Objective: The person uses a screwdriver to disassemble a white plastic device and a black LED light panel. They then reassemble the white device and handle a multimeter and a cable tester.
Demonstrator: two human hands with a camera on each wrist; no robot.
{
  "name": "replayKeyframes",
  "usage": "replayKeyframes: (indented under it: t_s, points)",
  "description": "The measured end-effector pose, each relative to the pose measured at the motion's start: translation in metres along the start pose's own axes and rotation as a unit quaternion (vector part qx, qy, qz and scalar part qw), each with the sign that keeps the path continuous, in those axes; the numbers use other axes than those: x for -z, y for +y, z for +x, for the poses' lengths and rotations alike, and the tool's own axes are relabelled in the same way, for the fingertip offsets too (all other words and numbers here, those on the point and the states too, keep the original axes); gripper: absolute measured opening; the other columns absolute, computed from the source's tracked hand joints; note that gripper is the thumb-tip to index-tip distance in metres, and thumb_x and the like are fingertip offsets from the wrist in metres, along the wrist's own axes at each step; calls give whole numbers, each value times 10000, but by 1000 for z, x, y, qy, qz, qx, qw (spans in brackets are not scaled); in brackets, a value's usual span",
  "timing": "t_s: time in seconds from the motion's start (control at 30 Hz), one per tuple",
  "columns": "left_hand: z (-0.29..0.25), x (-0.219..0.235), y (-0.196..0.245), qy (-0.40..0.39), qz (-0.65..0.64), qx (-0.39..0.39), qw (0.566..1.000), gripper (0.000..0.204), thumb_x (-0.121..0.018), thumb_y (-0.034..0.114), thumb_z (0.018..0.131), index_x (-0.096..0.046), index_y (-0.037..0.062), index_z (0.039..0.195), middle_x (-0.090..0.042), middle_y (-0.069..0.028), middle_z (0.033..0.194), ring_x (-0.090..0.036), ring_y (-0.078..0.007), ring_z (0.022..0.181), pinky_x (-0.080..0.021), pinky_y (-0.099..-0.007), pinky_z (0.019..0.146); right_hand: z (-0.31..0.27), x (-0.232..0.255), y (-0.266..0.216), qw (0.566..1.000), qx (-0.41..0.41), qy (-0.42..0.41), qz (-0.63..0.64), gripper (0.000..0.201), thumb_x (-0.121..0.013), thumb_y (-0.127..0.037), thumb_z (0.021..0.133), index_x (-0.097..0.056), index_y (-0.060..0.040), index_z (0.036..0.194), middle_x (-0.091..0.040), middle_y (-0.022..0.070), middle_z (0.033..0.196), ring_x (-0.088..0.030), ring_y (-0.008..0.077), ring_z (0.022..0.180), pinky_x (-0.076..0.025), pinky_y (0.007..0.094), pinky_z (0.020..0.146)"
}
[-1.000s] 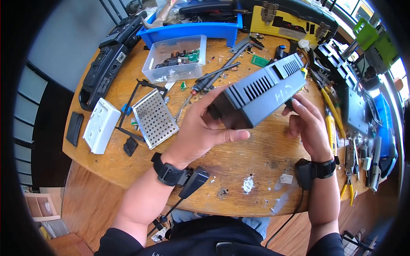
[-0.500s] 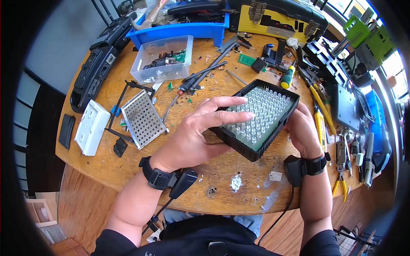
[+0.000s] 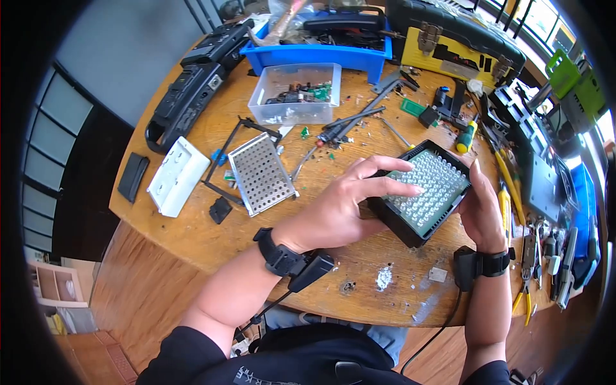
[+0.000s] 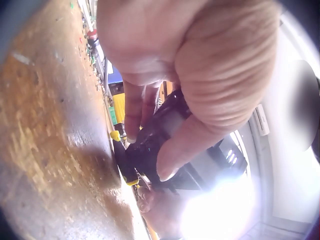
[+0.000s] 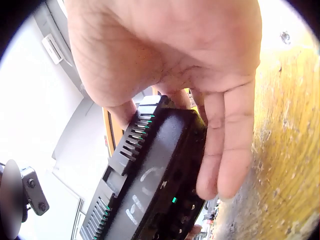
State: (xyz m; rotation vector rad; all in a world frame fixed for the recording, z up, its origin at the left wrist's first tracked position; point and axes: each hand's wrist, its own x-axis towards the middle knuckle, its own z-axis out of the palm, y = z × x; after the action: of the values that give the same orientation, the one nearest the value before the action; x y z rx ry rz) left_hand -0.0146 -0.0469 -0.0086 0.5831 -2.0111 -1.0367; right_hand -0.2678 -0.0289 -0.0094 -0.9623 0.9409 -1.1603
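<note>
A black slotted case [image 3: 410, 232] is held above the table, its open face up, showing a green board with rows of clear LEDs [image 3: 431, 186]. The left hand [image 3: 333, 208] grips the case's left side, two fingers lying over the LEDs and the thumb around the near side. At the right end, the right hand [image 3: 482, 215] holds the case between thumb and fingers. In the right wrist view, pale marks show on the case's side [image 5: 155, 175], with two fingers of the right hand [image 5: 170, 60] extended along it.
A perforated metal plate [image 3: 262, 174], a white housing [image 3: 178, 176] and a black frame lie left. Behind are a clear bin [image 3: 295, 114], a blue crate [image 3: 321, 58] and a yellow-black toolbox [image 3: 443, 61]. A screwdriver [image 3: 468, 136], pliers [image 3: 525, 295] and other tools lie right.
The case was turned from vented side showing to LED side up, and the left fingers came over the LEDs. Since half a second ago, the head view has shifted, with the grip much the same.
</note>
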Motion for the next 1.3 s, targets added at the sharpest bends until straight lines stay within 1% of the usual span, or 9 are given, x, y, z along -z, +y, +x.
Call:
replayKeyframes:
  t_s: [0.33, 0.47, 0.6, 0.67, 0.83, 0.93, 1.2, 1.23, 1.3]
  points:
    - [1, 4, 22, 14, 62, -18, 998, 685, -769, -56, 632, -610, 189, 1251, -472, -74, 1376, -438, -275, 1288, -376, -395, 1069, 1, -7, -3, 996, 24, -9, 87, 495, -446, -259, 962, -402, 44, 1350, -605, 155, 1123, -682, 215, 827, -600, 330, 575]
    - [-3, 37, 46, 68, 198, 51, 977, 529, -772, 56, 688, -628, 126, 1193, -540, -95, 1298, -477, -271, 1252, -369, -390, 1064, 2, -3, -2, 993, 50, 39, 104, 476, -453, -248, 954, -429, 43, 1330, -627, 133, 1063, -667, 180, 761, -568, 309, 557]
    - [-30, 76, 55, 47, 408, 167, 896, 285, -778, 89, 678, -678, 54, 943, -626, -90, 1028, -546, -274, 1063, -424, -366, 924, 2, 2, 1, 993, 53, 30, 106, 462, -467, -269, 954, -468, 30, 1306, -644, 86, 1005, -651, 145, 763, -536, 280, 548]
    - [-47, 86, 56, 3, 469, 221, 855, 267, -779, 89, 666, -668, 52, 905, -613, -82, 964, -540, -286, 996, -422, -368, 891, 2, 4, 1, 992, 62, 0, 110, 470, -475, -276, 952, -464, 26, 1312, -643, 87, 1019, -649, 140, 767, -528, 277, 538]
    - [-70, 80, 45, -52, 485, 264, 832, 203, -767, 83, 672, -633, 33, 816, -601, -88, 879, -546, -290, 947, -435, -371, 837, 2, 7, 5, 987, 69, -13, 146, 397, -510, -290, 946, -583, 15, 1189, -652, 75, 1047, -617, 143, 914, -438, 284, 901]
    - [-76, 74, 37, -26, 478, 281, 832, 204, -764, 73, 675, -614, 20, 802, -601, -99, 846, -557, -296, 915, -444, -374, 812, 2, 11, 5, 985, 29, -35, 167, 386, -514, -293, 946, -606, 25, 1144, -666, 76, 1012, -623, 142, 902, -457, 280, 878]
    - [-81, 67, 33, 28, 520, 251, 816, 132, -677, 17, 756, -557, 4, 809, -588, -141, 836, -569, -339, 851, -455, -414, 735, 2, 11, 6, 987, 46, -58, 142, 327, -515, -272, 957, -637, 3, 1086, -672, 49, 969, -621, 99, 869, -481, 235, 805]
    - [-81, 67, 34, 22, 520, 248, 817, 132, -677, 17, 756, -557, 4, 809, -588, -141, 836, -569, -339, 851, -455, -414, 735, 3, 11, 7, 988, 38, -46, 140, 306, -526, -288, 951, -647, -25, 1049, -666, 19, 930, -612, 78, 818, -483, 223, 734]
    - [-80, 69, 35, 91, 540, 220, 807, 110, -629, -28, 778, -536, -2, 831, -576, -151, 845, -566, -350, 846, -444, -424, 736, 4, 13, 10, 989, 43, -44, 132, 298, -533, -299, 947, -649, -37, 1029, -661, 8, 907, -603, 68, 786, -476, 219, 693]
